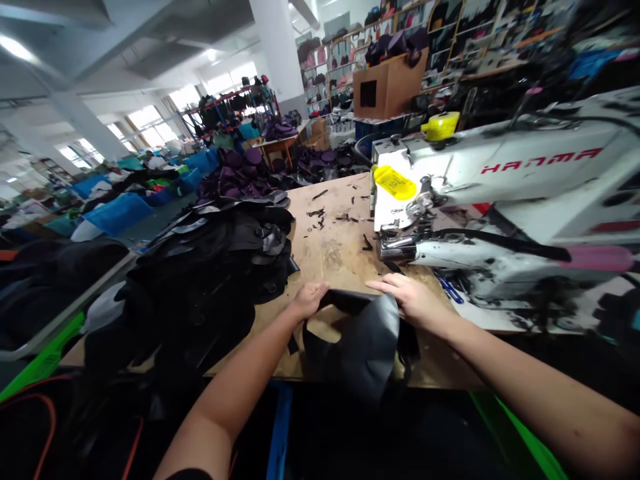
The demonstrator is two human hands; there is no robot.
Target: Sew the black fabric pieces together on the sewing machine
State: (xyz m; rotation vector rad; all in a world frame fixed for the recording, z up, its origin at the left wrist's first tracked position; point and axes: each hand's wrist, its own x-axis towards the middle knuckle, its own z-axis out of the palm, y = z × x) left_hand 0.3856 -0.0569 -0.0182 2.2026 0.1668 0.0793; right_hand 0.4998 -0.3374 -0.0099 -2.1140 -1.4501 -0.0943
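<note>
A black leather-like piece (363, 340) lies over the near edge of the wooden table (330, 253) and hangs down toward me. My left hand (309, 298) is curled shut on its upper left edge. My right hand (406, 293) lies on its upper right edge, fingers together and pressed flat on the material. Both hands sit just in front of the white sewing machine (500, 193), whose metal presser and needle area (400, 243) is a short way beyond my right hand.
A big heap of black cut pieces (220, 267) covers the table's left side. Small black scraps (320, 217) dot the middle. A yellow tape roll (441, 125) sits on the machine. Shelves, bins and more piles fill the workshop behind.
</note>
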